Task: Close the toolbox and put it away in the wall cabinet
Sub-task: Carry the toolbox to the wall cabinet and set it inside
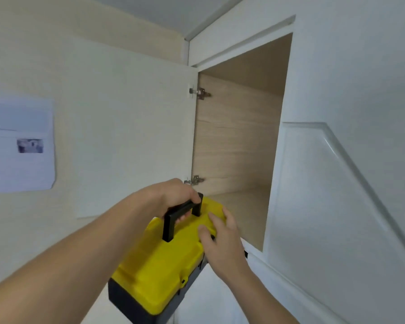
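The toolbox has a yellow lid, closed, over a dark grey base, and it is lifted in front of the wall cabinet. My left hand is wrapped around its black carry handle. My right hand presses flat against the lid's right side near the far end. The box's far end is level with the front edge of the cabinet floor. The wall cabinet is open, its light wood interior holding nothing that I can see.
The white cabinet door is swung open to the left on two metal hinges. A white panelled surface stands to the right of the opening. A printed sheet hangs on the left wall.
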The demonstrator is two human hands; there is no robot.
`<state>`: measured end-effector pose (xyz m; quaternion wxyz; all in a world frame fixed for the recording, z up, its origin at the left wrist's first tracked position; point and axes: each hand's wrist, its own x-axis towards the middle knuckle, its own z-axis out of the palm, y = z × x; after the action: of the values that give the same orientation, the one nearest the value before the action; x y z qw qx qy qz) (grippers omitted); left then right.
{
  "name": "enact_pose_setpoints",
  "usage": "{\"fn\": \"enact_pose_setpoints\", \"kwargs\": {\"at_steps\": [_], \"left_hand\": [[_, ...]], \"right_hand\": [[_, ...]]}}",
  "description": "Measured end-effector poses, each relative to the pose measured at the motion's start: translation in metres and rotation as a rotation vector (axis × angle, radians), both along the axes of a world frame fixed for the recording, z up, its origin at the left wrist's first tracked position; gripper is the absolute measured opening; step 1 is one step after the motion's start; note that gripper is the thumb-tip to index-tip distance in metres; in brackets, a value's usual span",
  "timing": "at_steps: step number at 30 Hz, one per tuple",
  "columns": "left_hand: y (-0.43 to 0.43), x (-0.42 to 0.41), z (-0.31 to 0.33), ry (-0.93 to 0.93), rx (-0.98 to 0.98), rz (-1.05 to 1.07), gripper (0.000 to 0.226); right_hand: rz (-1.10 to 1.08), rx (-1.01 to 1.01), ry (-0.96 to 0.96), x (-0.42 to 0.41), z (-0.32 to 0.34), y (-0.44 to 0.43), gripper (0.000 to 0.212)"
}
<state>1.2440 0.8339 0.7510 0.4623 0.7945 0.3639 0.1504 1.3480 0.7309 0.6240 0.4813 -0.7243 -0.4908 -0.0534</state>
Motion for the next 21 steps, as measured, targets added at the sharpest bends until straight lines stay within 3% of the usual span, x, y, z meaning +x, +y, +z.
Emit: {"fn": "enact_pose_setpoints", "kwargs": {"at_steps": [12,21], "left_hand": [[0.098,0.204,0.031,0.052,0.101,-0.071,0.023],[0.144,0.306,0.02,0.118,0.106,-0.218,0.022]], "right_hand": [[-0.236,-0.043,-0.007,0.18,0.038,0.098,0.058],[-0.472,-0.109,0.161,0.231,0.037,0.155,0.046]]}}
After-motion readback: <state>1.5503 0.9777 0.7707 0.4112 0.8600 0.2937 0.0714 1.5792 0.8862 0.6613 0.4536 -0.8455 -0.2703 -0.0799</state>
